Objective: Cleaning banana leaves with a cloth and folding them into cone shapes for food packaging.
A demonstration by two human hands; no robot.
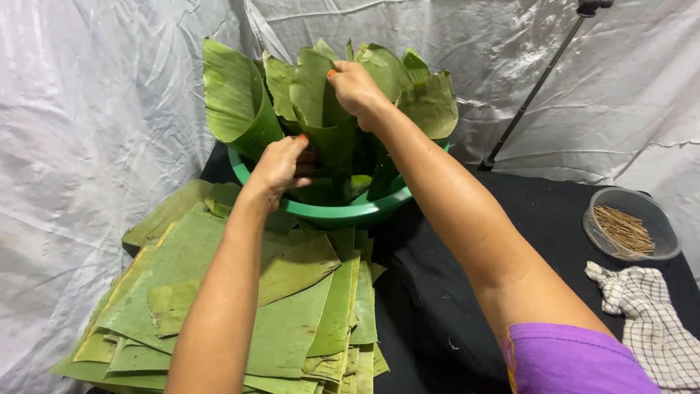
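A green plastic basin (343, 214) stands at the back of a black-covered table, filled with upright rolled banana leaves (237, 98). My right hand (355, 89) reaches over the basin and pinches the top edge of one rolled leaf (313, 91) in the middle. Lower down, my left hand (281, 166) is at the basin's near-left rim, fingers curled onto the lower part of the leaves there. In front of the basin lies a thick stack of flat cut banana leaves (270, 306), under my left forearm.
A clear plastic bowl (633, 201) of thin brown sticks sits at the right, with a checked cloth (652, 321) in front of it. A dark stand pole (539, 84) leans behind. White plastic sheeting (87, 146) hangs all around. Black cloth (437, 306) covers the table.
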